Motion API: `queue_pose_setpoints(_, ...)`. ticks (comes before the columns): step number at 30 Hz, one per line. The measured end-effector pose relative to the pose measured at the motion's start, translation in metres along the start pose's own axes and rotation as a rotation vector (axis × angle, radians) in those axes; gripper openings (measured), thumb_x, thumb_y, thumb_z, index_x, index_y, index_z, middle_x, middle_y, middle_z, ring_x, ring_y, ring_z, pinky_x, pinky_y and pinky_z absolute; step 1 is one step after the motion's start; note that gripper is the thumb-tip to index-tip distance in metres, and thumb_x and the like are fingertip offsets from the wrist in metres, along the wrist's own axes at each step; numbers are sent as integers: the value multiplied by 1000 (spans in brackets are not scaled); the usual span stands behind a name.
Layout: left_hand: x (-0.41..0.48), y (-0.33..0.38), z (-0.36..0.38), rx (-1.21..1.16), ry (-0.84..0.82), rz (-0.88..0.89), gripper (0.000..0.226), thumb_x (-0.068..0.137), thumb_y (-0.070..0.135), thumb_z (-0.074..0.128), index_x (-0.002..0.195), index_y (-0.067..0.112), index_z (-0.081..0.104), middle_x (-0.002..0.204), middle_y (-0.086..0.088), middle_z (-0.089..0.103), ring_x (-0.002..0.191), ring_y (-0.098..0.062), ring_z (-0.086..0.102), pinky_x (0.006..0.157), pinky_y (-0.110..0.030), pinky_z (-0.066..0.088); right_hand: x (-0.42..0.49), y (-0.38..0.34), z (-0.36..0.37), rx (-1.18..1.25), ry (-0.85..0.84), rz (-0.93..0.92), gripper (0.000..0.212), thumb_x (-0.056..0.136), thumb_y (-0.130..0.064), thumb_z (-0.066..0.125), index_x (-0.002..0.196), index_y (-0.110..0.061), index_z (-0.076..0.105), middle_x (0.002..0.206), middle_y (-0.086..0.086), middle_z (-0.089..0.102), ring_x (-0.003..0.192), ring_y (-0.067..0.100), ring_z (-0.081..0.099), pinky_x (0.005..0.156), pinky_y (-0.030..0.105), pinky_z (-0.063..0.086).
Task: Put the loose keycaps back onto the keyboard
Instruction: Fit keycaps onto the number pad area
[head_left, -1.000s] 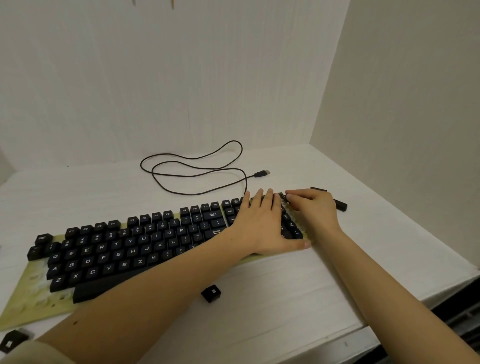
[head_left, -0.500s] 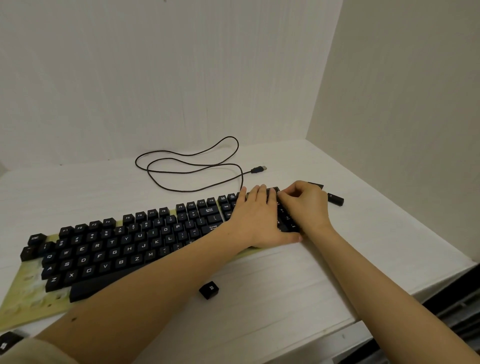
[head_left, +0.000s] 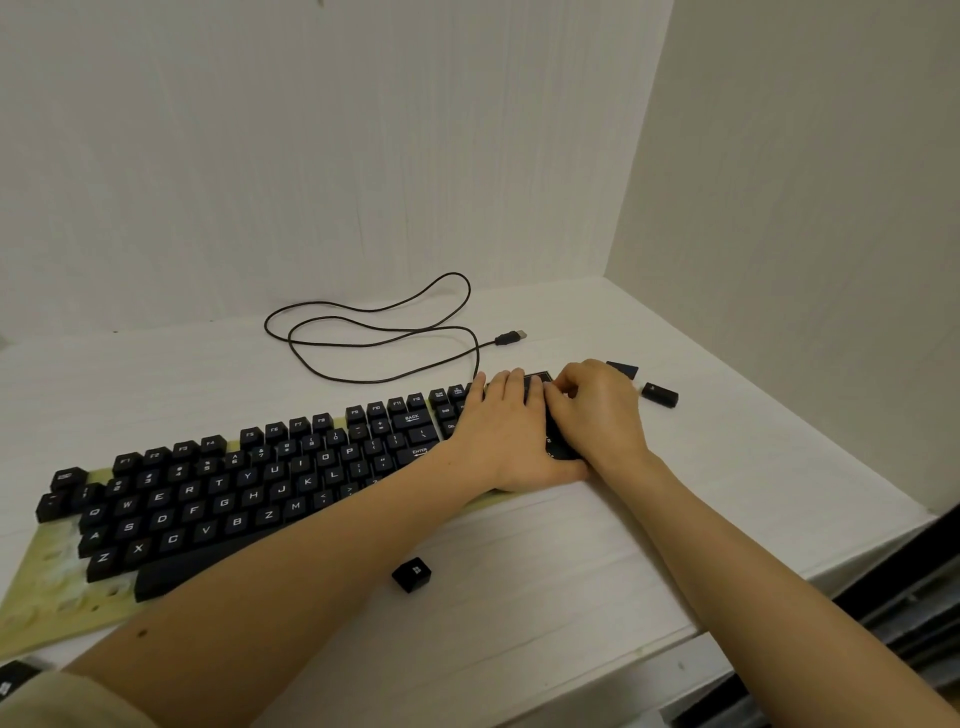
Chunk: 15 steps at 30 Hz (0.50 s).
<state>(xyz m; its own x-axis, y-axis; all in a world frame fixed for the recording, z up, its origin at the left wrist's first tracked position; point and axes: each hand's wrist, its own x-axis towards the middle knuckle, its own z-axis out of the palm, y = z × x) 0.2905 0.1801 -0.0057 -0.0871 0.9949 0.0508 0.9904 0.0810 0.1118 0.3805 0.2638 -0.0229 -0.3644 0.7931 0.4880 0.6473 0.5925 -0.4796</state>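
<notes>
A keyboard (head_left: 218, 499) with black keycaps on a yellowish plate lies across the white table; bare holes show at its front left corner. My left hand (head_left: 506, 436) lies flat on its right end, fingers spread. My right hand (head_left: 597, 410) is beside it with fingertips curled down onto the top right keys; what they pinch is hidden. A loose square keycap (head_left: 412, 573) with a logo lies in front of the keyboard. A long keycap (head_left: 660, 394) and another dark keycap (head_left: 623, 369) lie just beyond my right hand. One more keycap (head_left: 13, 678) sits at the bottom left edge.
The keyboard's black cable (head_left: 374, 338) loops over the table behind it, ending in a USB plug (head_left: 510, 337). White walls close the back and the right side. The table's front edge (head_left: 753, 613) runs diagonally at the lower right.
My right hand has slid a little left and forward over the top right keys, fingers curling tighter. My left hand stays flat on the keyboard. The view shifted slightly.
</notes>
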Motion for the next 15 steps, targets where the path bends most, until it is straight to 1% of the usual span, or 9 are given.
queue_pose_setpoints(3, 1, -2, 1, -16, 3, -11, 111, 70, 80, 42, 147, 9, 6, 155, -14, 10, 144, -26, 5, 117, -47, -2, -1, 1, -1, 124, 27, 48, 19, 86, -22, 59, 79, -9, 70, 81, 6, 67, 80, 20, 58, 67, 26, 37)
queue_pose_setpoints(5, 1, -1, 2, -14, -6, -16, 113, 69, 82, 41, 147, 9, 5, 156, -14, 8, 144, -25, 4, 117, -47, -2, 2, 6, -2, 143, 90, 61, 20, 89, -19, 55, 90, -7, 71, 93, 9, 69, 91, 24, 60, 75, 26, 38)
queue_pose_setpoints(7, 1, -1, 1, -12, -13, -22, 114, 68, 83, 40, 147, 8, 6, 156, -14, 7, 144, -25, 3, 117, -46, -2, 9, 13, -3, 32, 102, 64, 25, 91, -11, 49, 104, 1, 66, 115, 18, 64, 110, 33, 54, 90, 31, 37)
queue_pose_setpoints(9, 1, -1, 0, -8, -19, -29, 114, 68, 83, 41, 147, 7, 6, 156, -13, 7, 144, -24, 3, 118, -46, -3, 16, 24, -1, -145, 14, 109, 32, 91, -6, 44, 119, 4, 57, 134, 24, 48, 129, 37, 37, 107, 36, 26)
queue_pose_setpoints(10, 2, -1, 0, -8, -22, -32, 115, 68, 82, 41, 147, 7, 6, 156, -12, 7, 144, -24, 4, 118, -46, -3, 18, 31, 1, -219, -22, 123, 34, 90, -5, 43, 121, 5, 55, 137, 26, 45, 133, 37, 31, 111, 36, 20)
queue_pose_setpoints(11, 2, -1, 0, -8, -24, -34, 115, 68, 82, 42, 147, 7, 7, 156, -12, 7, 144, -24, 4, 118, -46, -3, 21, 37, 4, -270, -41, 132, 35, 89, -5, 42, 120, 5, 55, 135, 27, 46, 135, 37, 28, 113, 35, 16)
queue_pose_setpoints(12, 3, -1, 0, -8, -25, -33, 115, 68, 82, 42, 147, 7, 7, 156, -12, 8, 144, -24, 4, 117, -46, -3, 22, 40, 6, -297, -52, 140, 34, 88, -6, 42, 117, 4, 56, 130, 27, 51, 134, 37, 30, 114, 36, 14)
queue_pose_setpoints(14, 3, -2, 1, -22, -24, -28, 113, 68, 81, 44, 147, 11, 5, 155, -13, 8, 144, -24, 4, 117, -47, -3, 22, 41, 7, -305, -71, 148, 34, 86, -5, 42, 114, 1, 59, 120, 22, 59, 129, 36, 36, 114, 36, 15)
queue_pose_setpoints(15, 3, -2, 1, -32, -31, -23, 112, 68, 81, 44, 148, 15, 3, 155, -14, 8, 144, -25, 3, 117, -47, -3, 21, 40, 7, -292, -78, 146, 35, 85, -4, 42, 115, 0, 58, 117, 19, 61, 127, 35, 38, 113, 35, 18)
